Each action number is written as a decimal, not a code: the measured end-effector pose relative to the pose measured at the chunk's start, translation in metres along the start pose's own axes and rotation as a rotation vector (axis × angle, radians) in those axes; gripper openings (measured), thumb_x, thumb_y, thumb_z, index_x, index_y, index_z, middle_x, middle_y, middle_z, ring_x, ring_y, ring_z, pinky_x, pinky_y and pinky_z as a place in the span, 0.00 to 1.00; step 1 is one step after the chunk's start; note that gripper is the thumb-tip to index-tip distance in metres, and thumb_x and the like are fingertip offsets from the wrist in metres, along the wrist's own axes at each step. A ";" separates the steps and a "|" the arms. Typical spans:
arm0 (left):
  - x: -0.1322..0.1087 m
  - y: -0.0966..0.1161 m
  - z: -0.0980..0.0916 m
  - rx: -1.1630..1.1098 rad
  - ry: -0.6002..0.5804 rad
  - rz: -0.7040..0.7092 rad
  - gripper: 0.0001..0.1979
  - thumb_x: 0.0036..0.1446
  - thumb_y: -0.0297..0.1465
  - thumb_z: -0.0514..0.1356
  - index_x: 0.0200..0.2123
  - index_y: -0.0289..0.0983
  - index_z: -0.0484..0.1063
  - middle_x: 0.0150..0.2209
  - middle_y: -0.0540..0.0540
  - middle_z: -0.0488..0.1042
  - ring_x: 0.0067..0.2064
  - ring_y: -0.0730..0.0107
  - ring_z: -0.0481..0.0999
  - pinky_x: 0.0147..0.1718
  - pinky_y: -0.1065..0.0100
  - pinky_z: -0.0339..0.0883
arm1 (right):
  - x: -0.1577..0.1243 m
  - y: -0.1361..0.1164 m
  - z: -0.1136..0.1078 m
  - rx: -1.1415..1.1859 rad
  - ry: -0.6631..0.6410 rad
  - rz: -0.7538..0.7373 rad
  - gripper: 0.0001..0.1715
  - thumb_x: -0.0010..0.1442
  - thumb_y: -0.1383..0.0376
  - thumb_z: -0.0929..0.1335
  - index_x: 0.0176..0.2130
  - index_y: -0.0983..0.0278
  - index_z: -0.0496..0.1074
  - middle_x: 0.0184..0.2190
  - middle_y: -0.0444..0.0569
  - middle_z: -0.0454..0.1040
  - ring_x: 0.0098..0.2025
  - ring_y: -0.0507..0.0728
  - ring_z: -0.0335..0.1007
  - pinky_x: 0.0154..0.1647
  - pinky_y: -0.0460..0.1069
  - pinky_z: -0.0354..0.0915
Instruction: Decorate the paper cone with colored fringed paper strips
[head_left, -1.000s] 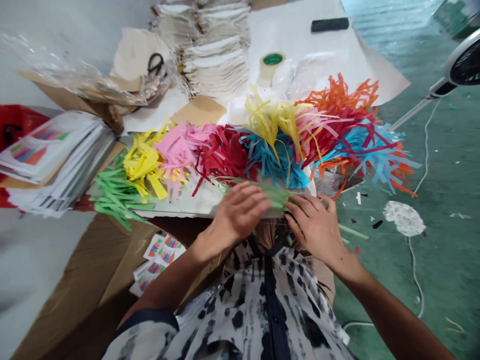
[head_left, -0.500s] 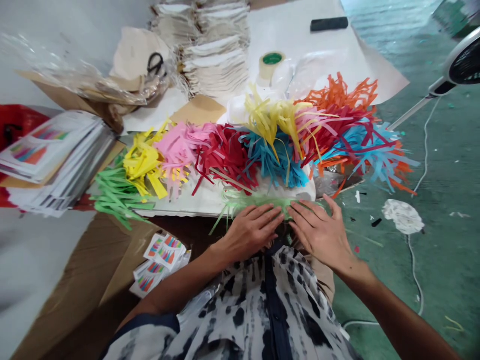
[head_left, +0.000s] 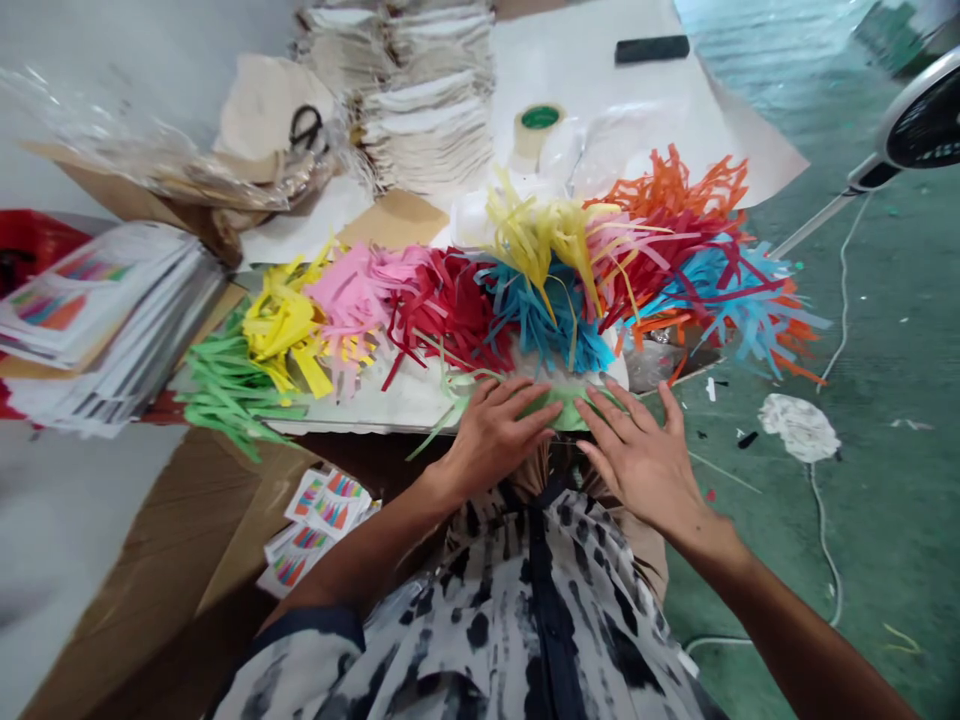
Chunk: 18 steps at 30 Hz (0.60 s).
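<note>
**Desk:** As we read from the left edge, what do we meet first?

**Field:** We meet a slanting stack of printed sheets [head_left: 97, 320]. Next comes a white board [head_left: 375, 405] carrying fringed paper in a row: a green bunch [head_left: 225, 385], a yellow bunch [head_left: 281, 325], a pink bunch [head_left: 352, 290], a red bunch [head_left: 450, 310] and a blue bunch [head_left: 540, 320]. Behind them, scissors [head_left: 304, 125] lie on a pale bag.

**Desk:** And the left hand?

**Field:** We see the left forearm rise from the lower left with the wrist straight. The left hand [head_left: 491, 435] lies palm down with its fingers stretched out and slightly fanned. It grips nothing and presses flat on a green fringed strip [head_left: 559, 400]. Loose green strands trail out past its thumb side.

**Desk:** Where exactly does that strip lie?

**Field:** We place it on the near edge of the board, just in front of the blue bunch, partly covered by both sets of fingers.

**Desk:** The right hand?

**Field:** We see its forearm come in from the lower right corner. The right hand [head_left: 645, 460] is also palm down, with its fingers spread wide and pointing up and left. They rest on the strip's right end and close on nothing. The two hands' fingertips sit just beside each other.

**Desk:** Farther right?

**Field:** We note a tape roll [head_left: 536, 125] at the back, an orange bunch [head_left: 675, 190] and a fan [head_left: 919, 120] over the green floor [head_left: 885, 500].
</note>
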<state>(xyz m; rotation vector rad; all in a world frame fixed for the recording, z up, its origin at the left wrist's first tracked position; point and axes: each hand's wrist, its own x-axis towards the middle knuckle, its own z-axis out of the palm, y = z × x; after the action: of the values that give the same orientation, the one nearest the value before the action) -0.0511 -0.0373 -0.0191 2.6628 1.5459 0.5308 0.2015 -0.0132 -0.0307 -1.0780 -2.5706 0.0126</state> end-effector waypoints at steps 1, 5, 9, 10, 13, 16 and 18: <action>0.000 -0.001 0.001 -0.004 0.009 -0.009 0.16 0.71 0.37 0.61 0.59 0.47 0.77 0.62 0.44 0.78 0.63 0.54 0.75 0.59 0.49 0.65 | 0.001 0.002 0.000 -0.004 0.006 -0.002 0.23 0.76 0.58 0.65 0.65 0.63 0.71 0.65 0.54 0.73 0.71 0.67 0.62 0.76 0.75 0.37; -0.003 -0.006 0.000 -0.062 0.051 -0.073 0.15 0.70 0.39 0.63 0.57 0.45 0.78 0.58 0.44 0.81 0.59 0.55 0.77 0.59 0.49 0.65 | 0.002 0.012 0.001 0.008 0.016 0.014 0.23 0.77 0.58 0.64 0.66 0.61 0.70 0.66 0.51 0.72 0.72 0.67 0.61 0.76 0.75 0.36; -0.002 -0.010 -0.004 -0.182 0.064 -0.200 0.19 0.70 0.41 0.62 0.60 0.42 0.76 0.58 0.42 0.80 0.59 0.55 0.76 0.58 0.51 0.67 | 0.003 0.016 -0.002 0.074 0.006 0.068 0.23 0.77 0.59 0.64 0.66 0.61 0.69 0.66 0.51 0.73 0.71 0.66 0.61 0.76 0.72 0.41; -0.002 -0.011 -0.005 -0.193 0.056 -0.216 0.19 0.70 0.41 0.62 0.60 0.41 0.76 0.57 0.42 0.80 0.59 0.54 0.76 0.58 0.51 0.67 | 0.004 0.015 -0.003 0.078 0.020 0.084 0.22 0.77 0.59 0.64 0.65 0.62 0.70 0.64 0.52 0.74 0.70 0.66 0.63 0.76 0.71 0.42; 0.003 -0.009 -0.006 -0.156 0.019 -0.217 0.19 0.69 0.41 0.63 0.58 0.41 0.76 0.56 0.42 0.80 0.58 0.54 0.75 0.58 0.50 0.65 | 0.012 0.008 -0.005 0.045 0.074 0.120 0.19 0.76 0.58 0.64 0.59 0.63 0.75 0.57 0.54 0.78 0.63 0.66 0.68 0.74 0.70 0.45; 0.009 -0.007 -0.007 -0.086 -0.017 -0.216 0.19 0.67 0.40 0.65 0.58 0.41 0.76 0.56 0.41 0.79 0.57 0.52 0.75 0.55 0.50 0.63 | 0.021 0.001 -0.003 0.008 0.067 0.118 0.18 0.75 0.56 0.66 0.56 0.62 0.77 0.50 0.53 0.79 0.57 0.66 0.69 0.72 0.69 0.48; 0.013 -0.008 -0.007 -0.055 -0.037 -0.212 0.20 0.67 0.41 0.66 0.58 0.41 0.76 0.56 0.41 0.79 0.57 0.51 0.75 0.54 0.50 0.63 | 0.026 -0.002 -0.001 -0.005 0.044 0.117 0.19 0.74 0.55 0.66 0.56 0.63 0.77 0.50 0.53 0.78 0.56 0.66 0.68 0.72 0.68 0.48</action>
<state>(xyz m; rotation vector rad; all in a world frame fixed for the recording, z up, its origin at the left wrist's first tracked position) -0.0541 -0.0234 -0.0100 2.4149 1.7480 0.5018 0.1832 0.0033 -0.0207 -1.2150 -2.4673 0.0119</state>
